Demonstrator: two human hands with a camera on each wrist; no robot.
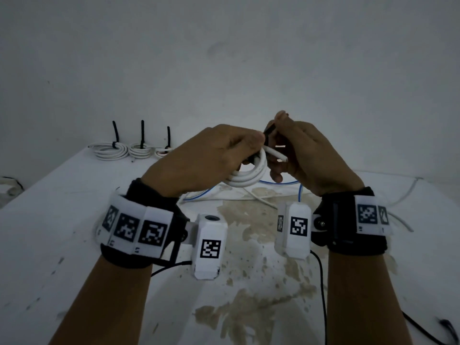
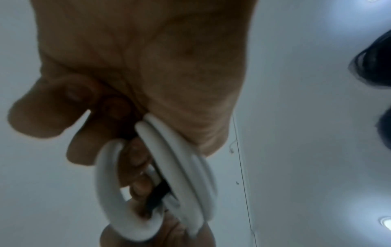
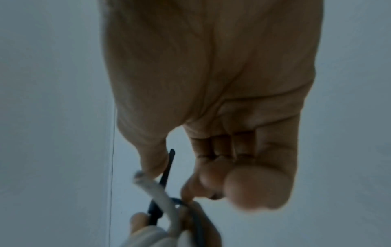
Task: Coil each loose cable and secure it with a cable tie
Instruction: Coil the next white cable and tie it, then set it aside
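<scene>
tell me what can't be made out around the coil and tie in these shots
- Cable tie head, whether it is locked: head view, fingers hide it; right wrist view, blurred.
- White coil far side: left hand covers it.
- Right hand fingertips: hidden in head view.

White tabletop (image 1: pixel 62 207), brownish stains across centre and lower centre of frame. Upper left, at the back edge: three coiled white cables (image 1: pixel 129 150) in a row, each tied, black tie tails sticking up. Centre: loose blue cable (image 1: pixel 286 183) and loose white cables (image 1: pixel 258 199) lying tangled. Lower right: thin black wire (image 1: pixel 423 329).
</scene>
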